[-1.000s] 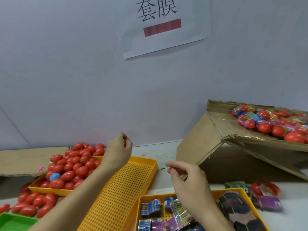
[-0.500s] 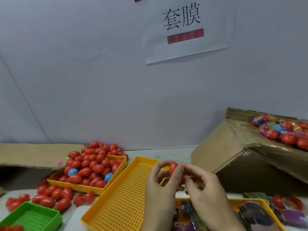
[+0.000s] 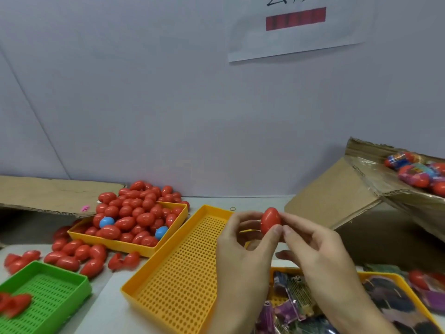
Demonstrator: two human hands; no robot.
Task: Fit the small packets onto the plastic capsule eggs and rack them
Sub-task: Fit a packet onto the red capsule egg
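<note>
A red capsule egg [image 3: 270, 222] stands upright between both hands, above the far end of an empty perforated yellow tray [image 3: 183, 268]. My left hand [image 3: 243, 251] pinches it with thumb and fingers from the left. My right hand [image 3: 315, 249] pinches its right side with thumb and forefinger. Small dark and purple packets [image 3: 293, 300] lie in a yellow tray [image 3: 385, 277] under my right wrist. No packet is visible on the held egg.
A yellow tray [image 3: 125, 245] heaped with red and two blue eggs sits at left, with loose red eggs [image 3: 72, 256] spilled before it. A green tray [image 3: 45, 300] lies at bottom left. A tilted cardboard box [image 3: 356, 196] holds wrapped eggs [image 3: 414, 172] at right.
My left hand brought a red egg from the heap to the middle, and my right hand came up to meet it. Both now hold the egg; the view has tilted down.
</note>
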